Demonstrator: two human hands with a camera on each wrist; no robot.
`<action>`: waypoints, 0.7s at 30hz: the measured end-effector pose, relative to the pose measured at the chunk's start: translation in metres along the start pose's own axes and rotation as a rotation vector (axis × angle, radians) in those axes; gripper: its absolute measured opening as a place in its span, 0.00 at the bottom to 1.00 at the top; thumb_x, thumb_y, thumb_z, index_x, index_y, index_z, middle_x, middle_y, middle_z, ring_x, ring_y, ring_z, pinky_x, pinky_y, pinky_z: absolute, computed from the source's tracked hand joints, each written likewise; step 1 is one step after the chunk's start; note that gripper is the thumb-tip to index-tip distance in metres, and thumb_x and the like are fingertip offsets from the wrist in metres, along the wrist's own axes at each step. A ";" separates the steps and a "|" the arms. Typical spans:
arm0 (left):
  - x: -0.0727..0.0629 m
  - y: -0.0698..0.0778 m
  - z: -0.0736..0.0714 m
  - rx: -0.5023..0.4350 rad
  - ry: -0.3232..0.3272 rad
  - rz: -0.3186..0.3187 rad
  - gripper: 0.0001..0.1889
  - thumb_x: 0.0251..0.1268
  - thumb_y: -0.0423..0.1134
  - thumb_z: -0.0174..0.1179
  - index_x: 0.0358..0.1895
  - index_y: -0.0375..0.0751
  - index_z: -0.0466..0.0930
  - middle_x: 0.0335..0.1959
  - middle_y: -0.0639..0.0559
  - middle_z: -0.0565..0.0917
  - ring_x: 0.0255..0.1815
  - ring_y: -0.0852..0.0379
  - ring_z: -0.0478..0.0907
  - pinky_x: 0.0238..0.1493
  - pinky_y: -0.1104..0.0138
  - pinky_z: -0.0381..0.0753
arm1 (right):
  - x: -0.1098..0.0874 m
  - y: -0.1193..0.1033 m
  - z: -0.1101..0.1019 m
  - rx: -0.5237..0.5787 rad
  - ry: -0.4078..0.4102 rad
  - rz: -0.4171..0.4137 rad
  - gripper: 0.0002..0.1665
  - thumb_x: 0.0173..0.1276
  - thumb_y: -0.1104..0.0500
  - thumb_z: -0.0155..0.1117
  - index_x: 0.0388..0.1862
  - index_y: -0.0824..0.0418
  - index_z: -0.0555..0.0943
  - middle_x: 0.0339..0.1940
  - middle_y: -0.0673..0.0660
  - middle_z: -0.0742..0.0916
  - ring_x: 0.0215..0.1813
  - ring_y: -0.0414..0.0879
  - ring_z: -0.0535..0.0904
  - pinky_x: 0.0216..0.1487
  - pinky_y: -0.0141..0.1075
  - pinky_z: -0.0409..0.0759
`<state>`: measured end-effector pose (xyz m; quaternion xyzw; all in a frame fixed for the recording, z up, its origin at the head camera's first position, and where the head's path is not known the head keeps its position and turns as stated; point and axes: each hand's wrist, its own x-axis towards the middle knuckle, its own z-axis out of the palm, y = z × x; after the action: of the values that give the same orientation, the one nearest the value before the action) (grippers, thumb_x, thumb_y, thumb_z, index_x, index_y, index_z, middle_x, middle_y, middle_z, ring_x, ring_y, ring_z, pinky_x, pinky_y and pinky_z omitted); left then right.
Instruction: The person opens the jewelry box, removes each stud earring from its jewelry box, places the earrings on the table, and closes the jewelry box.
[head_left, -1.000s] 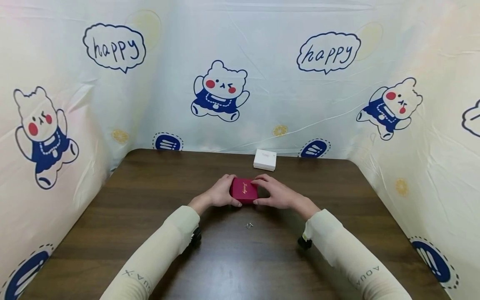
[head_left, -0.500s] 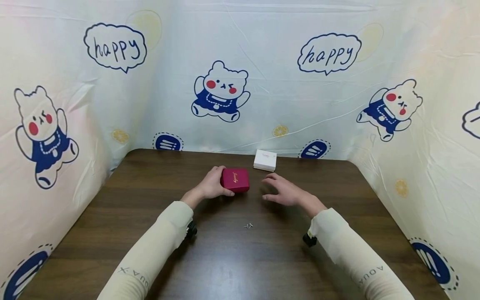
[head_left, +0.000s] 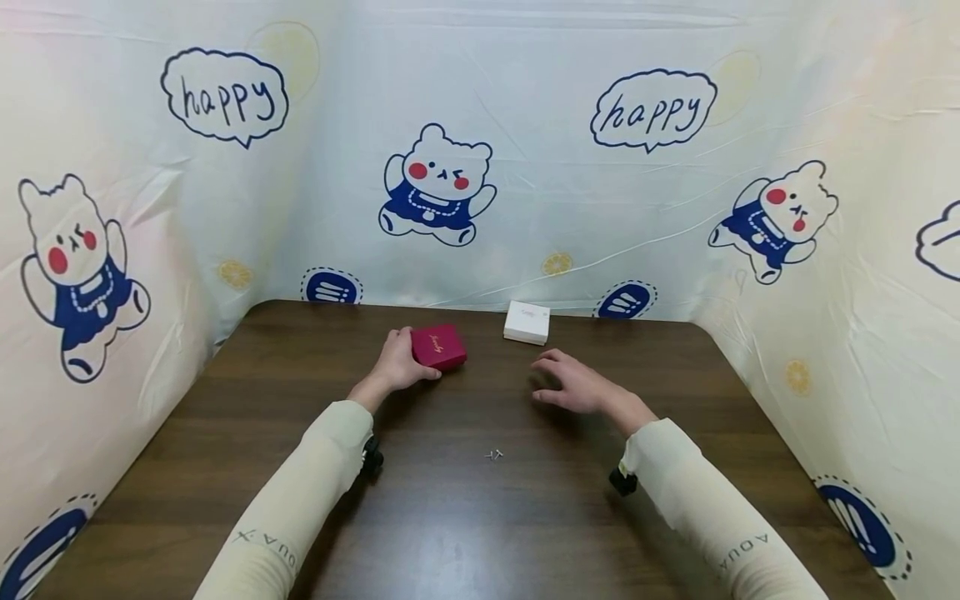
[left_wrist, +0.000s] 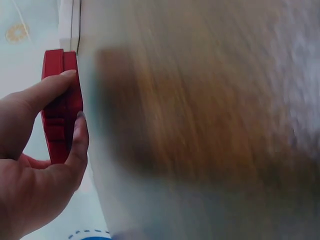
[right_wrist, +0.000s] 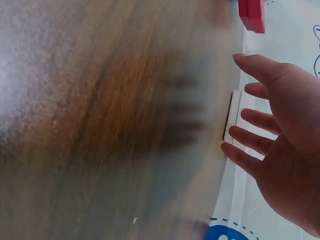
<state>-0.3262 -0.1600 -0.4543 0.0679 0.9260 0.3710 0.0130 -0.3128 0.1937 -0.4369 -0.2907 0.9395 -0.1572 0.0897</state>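
My left hand [head_left: 393, 363] grips a red jewelry box [head_left: 438, 347] with gold lettering on its lid. In the left wrist view, thumb and fingers hold the red box [left_wrist: 63, 107] by its sides, off the table. To the right, my right hand [head_left: 570, 382] hovers above the table with nothing in it. The right wrist view shows that hand [right_wrist: 285, 130] with its fingers spread and relaxed. A white box [head_left: 527, 323] lies at the table's back, beyond the right hand. Small silvery pieces, perhaps earrings [head_left: 493, 455], lie nearer the front, between the forearms.
The brown wooden table [head_left: 450, 533] reflects light near its front. Behind and beside it hangs a pale curtain [head_left: 525, 167] printed with bears and the word happy.
My left hand has carried the red box to the left and slightly back. The right hand has let go of that box and drawn off to the right.
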 end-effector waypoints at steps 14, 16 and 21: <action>0.001 -0.021 -0.012 0.013 0.078 -0.147 0.48 0.56 0.43 0.76 0.70 0.22 0.55 0.64 0.27 0.63 0.65 0.34 0.64 0.68 0.45 0.70 | 0.017 0.011 -0.016 -0.017 0.046 0.044 0.35 0.75 0.48 0.65 0.74 0.62 0.71 0.74 0.65 0.70 0.74 0.60 0.67 0.73 0.58 0.66; 0.002 -0.022 -0.011 0.014 0.081 -0.155 0.47 0.56 0.43 0.76 0.69 0.22 0.55 0.64 0.27 0.63 0.65 0.34 0.64 0.68 0.45 0.70 | 0.021 0.013 -0.019 -0.018 0.059 0.054 0.36 0.74 0.49 0.65 0.75 0.62 0.70 0.74 0.65 0.70 0.74 0.61 0.66 0.72 0.58 0.66; 0.002 -0.021 -0.011 0.021 0.073 -0.170 0.48 0.57 0.43 0.75 0.70 0.22 0.54 0.65 0.27 0.62 0.65 0.34 0.65 0.68 0.45 0.70 | 0.030 0.019 -0.024 -0.018 0.110 0.065 0.38 0.74 0.50 0.66 0.76 0.64 0.68 0.74 0.67 0.68 0.74 0.63 0.65 0.72 0.59 0.65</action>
<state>-0.3316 -0.1821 -0.4608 -0.0245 0.9322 0.3611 0.0100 -0.3527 0.1970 -0.4235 -0.2516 0.9534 -0.1612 0.0404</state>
